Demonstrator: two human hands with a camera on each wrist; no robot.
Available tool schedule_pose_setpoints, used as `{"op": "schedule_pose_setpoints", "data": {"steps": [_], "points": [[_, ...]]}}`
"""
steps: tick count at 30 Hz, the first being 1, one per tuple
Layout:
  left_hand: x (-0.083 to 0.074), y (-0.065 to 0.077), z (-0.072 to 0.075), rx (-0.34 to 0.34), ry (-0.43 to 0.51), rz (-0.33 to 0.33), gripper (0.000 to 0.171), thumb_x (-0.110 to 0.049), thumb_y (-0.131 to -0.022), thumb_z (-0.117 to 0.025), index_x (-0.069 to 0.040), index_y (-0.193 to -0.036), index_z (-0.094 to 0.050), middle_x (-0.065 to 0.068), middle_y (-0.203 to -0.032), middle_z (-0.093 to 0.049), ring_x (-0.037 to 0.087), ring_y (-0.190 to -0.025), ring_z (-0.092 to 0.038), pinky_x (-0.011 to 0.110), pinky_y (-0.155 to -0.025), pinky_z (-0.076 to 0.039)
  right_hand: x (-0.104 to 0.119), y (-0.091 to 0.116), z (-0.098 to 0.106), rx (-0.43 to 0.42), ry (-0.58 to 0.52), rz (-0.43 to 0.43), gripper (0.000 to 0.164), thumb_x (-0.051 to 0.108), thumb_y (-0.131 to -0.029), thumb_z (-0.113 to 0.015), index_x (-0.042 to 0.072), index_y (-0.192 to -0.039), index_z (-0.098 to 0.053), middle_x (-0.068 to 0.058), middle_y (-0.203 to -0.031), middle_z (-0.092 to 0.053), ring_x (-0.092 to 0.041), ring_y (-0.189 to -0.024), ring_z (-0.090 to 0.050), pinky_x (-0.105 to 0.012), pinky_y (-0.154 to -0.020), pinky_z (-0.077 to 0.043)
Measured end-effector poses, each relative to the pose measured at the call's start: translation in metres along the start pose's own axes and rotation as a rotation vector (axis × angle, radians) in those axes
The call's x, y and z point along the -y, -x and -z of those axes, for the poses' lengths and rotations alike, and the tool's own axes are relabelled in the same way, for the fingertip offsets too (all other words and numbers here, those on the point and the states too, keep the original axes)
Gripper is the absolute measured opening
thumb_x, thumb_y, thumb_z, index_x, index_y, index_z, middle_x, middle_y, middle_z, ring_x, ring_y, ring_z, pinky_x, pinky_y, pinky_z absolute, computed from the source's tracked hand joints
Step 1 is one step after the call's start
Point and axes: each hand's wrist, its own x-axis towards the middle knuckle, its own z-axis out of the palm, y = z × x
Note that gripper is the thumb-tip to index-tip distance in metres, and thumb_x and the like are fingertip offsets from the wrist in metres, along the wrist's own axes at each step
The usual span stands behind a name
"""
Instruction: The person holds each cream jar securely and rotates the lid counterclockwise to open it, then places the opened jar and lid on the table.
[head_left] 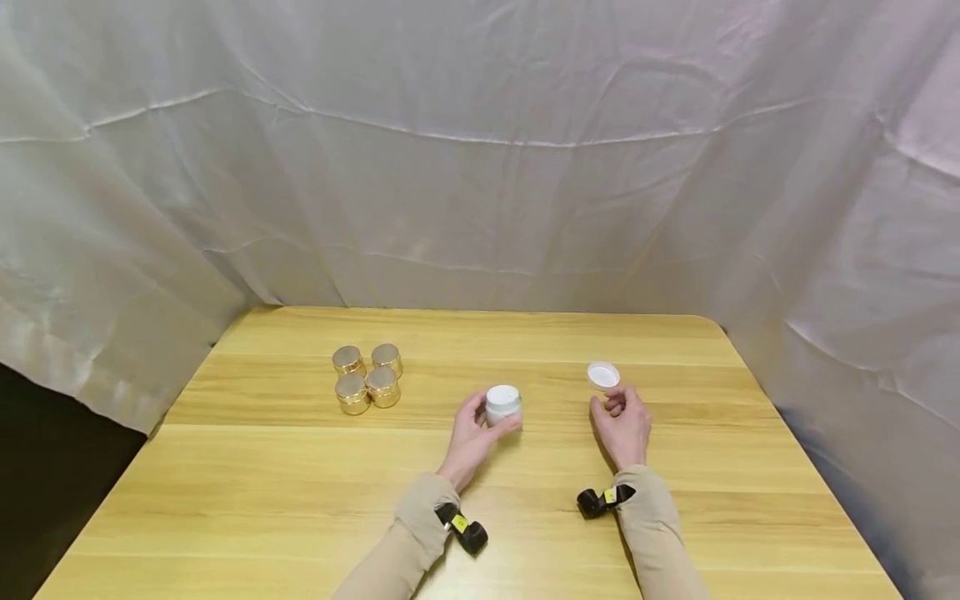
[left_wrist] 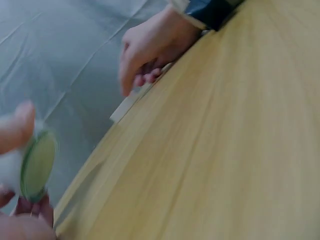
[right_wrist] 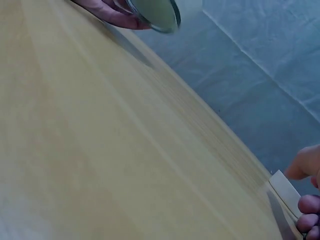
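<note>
My left hand (head_left: pixel 474 442) grips a small white jar (head_left: pixel 503 403) by its sides, thumb in front. The jar is held above the table, its white top facing up. In the left wrist view the greenish glass base of the jar (left_wrist: pixel 39 165) shows, tilted away from the tabletop. A round white lid (head_left: pixel 603 375) lies on the table to the right. Close beside the lid is my right hand (head_left: pixel 624 425), fingers loosely curled and thumb apart. From the right wrist view I cannot tell whether its fingers touch the lid (right_wrist: pixel 285 192).
Several gold-lidded jars (head_left: pixel 352 393) stand grouped on the left of the wooden table (head_left: pixel 285 483). Grey cloth (head_left: pixel 480 192) hangs behind the table and along its sides. Each forearm wears a black wrist camera (head_left: pixel 596 502).
</note>
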Motion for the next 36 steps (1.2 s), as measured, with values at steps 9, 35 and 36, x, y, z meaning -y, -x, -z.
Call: {"op": "schedule_pose_setpoints", "data": {"steps": [9,35,36], "points": [[-0.003,-0.015,-0.027,-0.052,-0.273,-0.076,0.060,-0.011,-0.081,-0.083,-0.006,-0.135,-0.058,0.015,-0.132,-0.057,0.032,-0.126,-0.053,0.051,-0.114,-0.043,-0.001,-0.002,-0.002,0.049,0.000,-0.023,0.005,0.011,-0.086,-0.069,0.007,-0.088,-0.070,-0.009,-0.075,-0.066,0.000,-0.063,-0.047,-0.010,-0.061,-0.036],[0.005,-0.059,-0.066,-0.092,-0.729,-0.120,0.063,-0.030,-0.072,-0.090,-0.022,-0.130,-0.065,0.002,-0.129,-0.068,0.023,-0.119,-0.062,0.041,-0.105,-0.036,0.001,-0.002,0.000,0.141,-0.016,-0.012,0.009,0.007,-0.088,-0.067,0.004,-0.095,-0.073,-0.011,-0.088,-0.069,-0.006,-0.072,-0.052,-0.009,-0.065,-0.041],[0.005,-0.060,-0.067,-0.097,-0.731,-0.121,0.063,-0.030,-0.073,-0.091,-0.022,-0.129,-0.065,0.002,-0.130,-0.068,0.024,-0.119,-0.061,0.041,-0.104,-0.036,0.001,-0.002,0.000,0.143,-0.020,-0.012,0.010,0.007,-0.088,-0.067,0.004,-0.095,-0.073,-0.012,-0.089,-0.069,-0.005,-0.072,-0.052,-0.008,-0.065,-0.041]]}}
